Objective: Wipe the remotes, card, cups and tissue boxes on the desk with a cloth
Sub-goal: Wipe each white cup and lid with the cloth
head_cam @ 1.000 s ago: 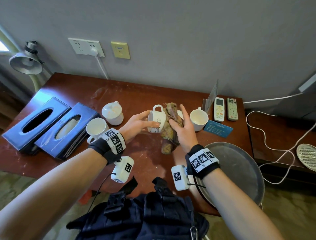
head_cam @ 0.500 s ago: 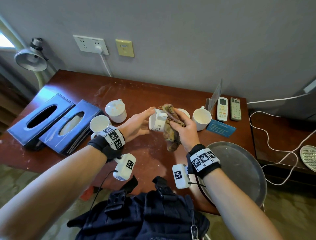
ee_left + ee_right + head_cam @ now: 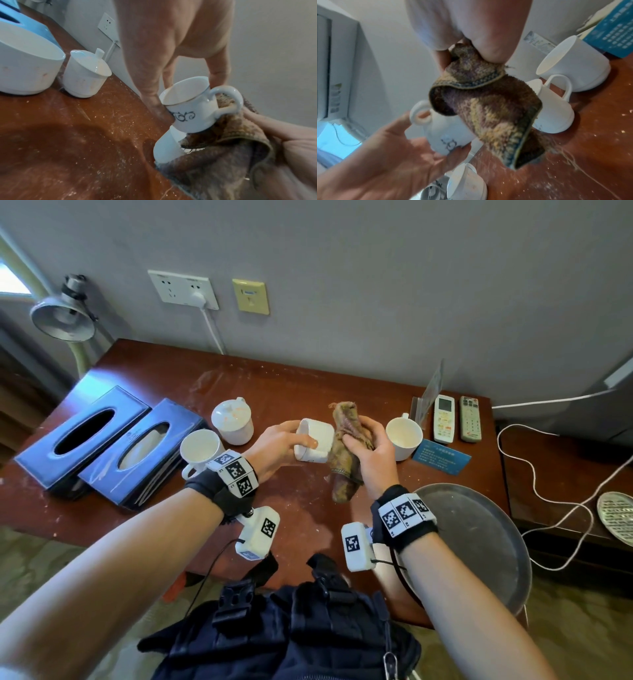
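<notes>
My left hand grips a white cup with a dark scroll pattern, raised off the desk and tipped on its side. My right hand holds a brown cloth bunched against the cup's handle side. More white cups stand at the left and at the right, and a lidded one behind. A further cup sits behind the cloth. Two remotes and a blue card lie at the right. Two blue tissue boxes are at the left.
A round metal tray overhangs the desk's front right edge. A clear card stand stands by the wall beside the remotes. A desk lamp is at the far left. White cable trails over the low side table on the right.
The left hand has lifted the cup from upright on the desk and tipped it on its side. The right hand's cloth followed it and now sits against the handle side.
</notes>
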